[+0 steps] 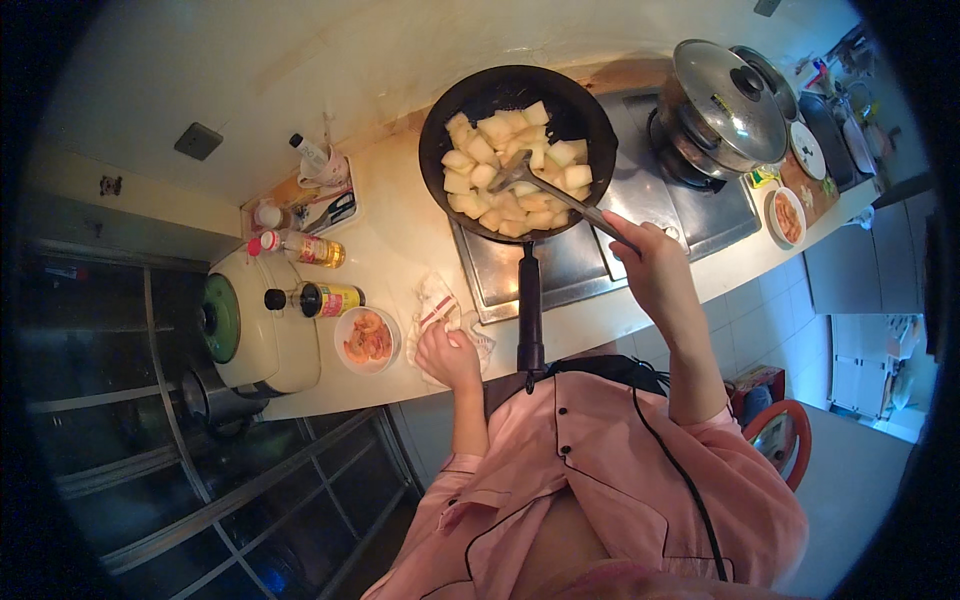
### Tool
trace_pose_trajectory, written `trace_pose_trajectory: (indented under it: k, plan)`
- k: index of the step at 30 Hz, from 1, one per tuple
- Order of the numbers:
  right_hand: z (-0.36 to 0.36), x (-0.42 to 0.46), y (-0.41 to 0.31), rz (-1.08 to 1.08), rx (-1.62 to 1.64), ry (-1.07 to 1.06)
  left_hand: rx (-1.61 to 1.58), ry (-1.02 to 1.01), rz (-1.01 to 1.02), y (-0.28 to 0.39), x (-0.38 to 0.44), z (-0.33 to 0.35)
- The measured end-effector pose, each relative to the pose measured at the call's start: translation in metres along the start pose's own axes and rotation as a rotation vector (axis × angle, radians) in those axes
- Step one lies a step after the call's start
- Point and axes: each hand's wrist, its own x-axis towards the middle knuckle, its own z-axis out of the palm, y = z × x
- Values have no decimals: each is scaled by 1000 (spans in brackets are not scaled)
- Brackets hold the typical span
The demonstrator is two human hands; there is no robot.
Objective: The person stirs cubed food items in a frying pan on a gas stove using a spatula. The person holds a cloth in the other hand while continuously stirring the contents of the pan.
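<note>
My right hand (651, 259) grips the handle of a cooking spatula (559, 193), whose blade rests among pale chunks of what looks like winter melon (469, 157). The chunks lie in a dark wok (439, 97) over the stove. The wok's long handle (530, 292) points back towards my body, with neither hand on it. Left of that handle, my left hand (452, 354) is on a crumpled white cloth (433, 294) with red stripes. Its fingers are curled, and whether they pinch the cloth is not visible. Just left of the cloth stands a white bowl of cooked shrimp (367, 341).
A lidded steel pot (724, 112) sits on the right burner. Another bowl of food (786, 217) stands near the counter edge beside a cutting board (821, 191). To the left are a sauce bottle (330, 299), an oil bottle (315, 250), a utensil tray (346, 214) and a cream-coloured appliance (289, 337).
</note>
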Motion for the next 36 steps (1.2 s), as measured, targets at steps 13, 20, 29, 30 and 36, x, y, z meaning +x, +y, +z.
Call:
trace_pose_trajectory:
  k: [13, 20, 29, 30, 36]
  plan:
    - [-39, -16, -5, 101, 206, 139, 7, 45, 36, 0, 0, -1]
    - [-43, 21, -3, -75, -133, 154, -19, 33, 30, 1, 1, -4]
    - [-55, 133, -7, -187, -831, -237, -37, 72, 50, -1, 2, -2]
    - [-57, 146, -17, -195, -854, -287, -31, 87, 52, -2, 2, -2]
    - [-90, 183, -79, -202, -1014, -374, -31, 108, 38, -4, 2, -1]
